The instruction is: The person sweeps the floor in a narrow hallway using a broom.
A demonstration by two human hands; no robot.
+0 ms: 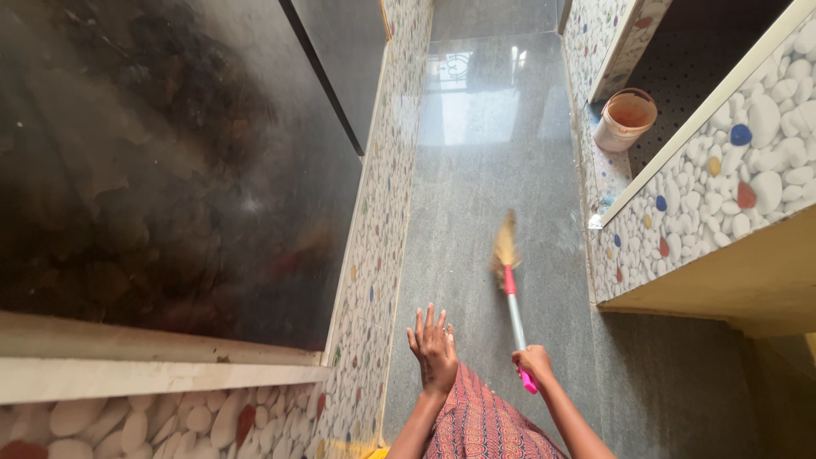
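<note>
grey polished stone makes up the floor [501, 153] of a narrow passage, seen from above, with a pale reflection of a window near its far end. the right hand [534, 360] has its grip closed around the handle of a broom [512, 293], near the pink end cap that pokes out below the fist. the broom's shaft runs silver, then red, up and away from the person to a straw-coloured brush head that meets the floor near the middle of the passage; the brush looks blurred. the left hand [434, 347] holds nothing: its grip is fully open, fingers spread and pointing away, hovering above the floor just left of the broom handle and apart from it. a red patterned garment [484, 425] shows between the two forearms at the bottom edge.

pebble-patterned tile walls [374, 246] line both sides of the passage, white stones with a few red, blue and yellow ones. to the left lies a dark, stained counter [170, 170] with a pale stone edge. at upper right a small white bucket [625, 119] with an orange inside stands on a dotted dark floor behind the right-hand wall.
</note>
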